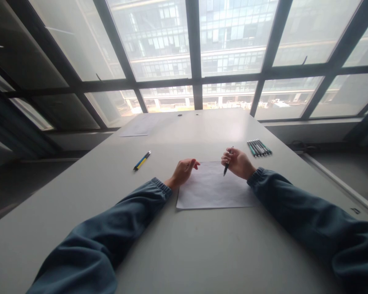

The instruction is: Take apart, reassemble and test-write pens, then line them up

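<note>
My right hand (237, 163) is closed round a dark pen (226, 168), its tip pointing down over the upper right of a white sheet of paper (214, 192). Whether the tip touches the paper I cannot tell. At the sheet's upper left edge rests my left hand (183, 171), fingers loosely curled in and nothing seen in them. Just beyond my right hand lies a row of several pens (259, 148), dark and green, side by side. To the left of my left hand are a blue pen (140, 162) and a yellow pen (144, 164), close together.
The white table (184, 253) stretches away to tall windows (162, 36). Another paper sheet (138, 126) lies at its far left. Two small dark round things, one a disc (180, 115), are near the far edge. A small dark object (355, 210) lies near the right edge.
</note>
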`<state>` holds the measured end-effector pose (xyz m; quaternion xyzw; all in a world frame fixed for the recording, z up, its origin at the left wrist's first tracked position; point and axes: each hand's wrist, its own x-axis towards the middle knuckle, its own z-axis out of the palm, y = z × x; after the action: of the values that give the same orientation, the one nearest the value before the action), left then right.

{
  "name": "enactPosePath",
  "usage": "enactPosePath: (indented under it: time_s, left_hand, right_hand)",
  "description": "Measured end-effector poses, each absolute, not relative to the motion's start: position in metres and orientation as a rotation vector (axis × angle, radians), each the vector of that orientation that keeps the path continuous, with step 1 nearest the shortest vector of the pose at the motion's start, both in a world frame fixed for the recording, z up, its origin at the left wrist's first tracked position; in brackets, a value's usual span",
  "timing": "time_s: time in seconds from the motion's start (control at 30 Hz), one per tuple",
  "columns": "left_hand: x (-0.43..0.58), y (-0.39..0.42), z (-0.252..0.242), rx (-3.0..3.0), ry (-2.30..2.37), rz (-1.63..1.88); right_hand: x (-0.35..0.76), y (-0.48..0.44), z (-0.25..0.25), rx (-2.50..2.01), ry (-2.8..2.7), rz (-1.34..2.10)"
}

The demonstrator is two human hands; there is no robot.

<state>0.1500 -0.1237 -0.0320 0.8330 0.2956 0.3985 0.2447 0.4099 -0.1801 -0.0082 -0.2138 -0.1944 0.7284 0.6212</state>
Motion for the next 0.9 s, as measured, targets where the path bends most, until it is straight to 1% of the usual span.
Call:
enactPosePath:
  time_s: [0.3,0.43,0.63,0.9]
  left_hand:
    - [0.148,-0.121,-0.033,2.299,0.918,1.083]
    - [0.148,-0.118,-0.035,2.339,0.927,1.068]
    - [0.146,-0.115,-0.037,2.590,0.822,0.992]
    - [0.148,-0.113,-0.042,2.691,0.694,0.834]
  right_hand:
    - [0.421,-0.183,-0.010,-0.371,-0.564,1.678]
    - [0.418,-0.185,-0.007,-0.499,-0.675,1.586]
    - [0.411,-0.180,-0.008,-0.810,-0.793,1.410]
    - [0.406,-0.183,-0.009,-0.811,-0.864,1.393]
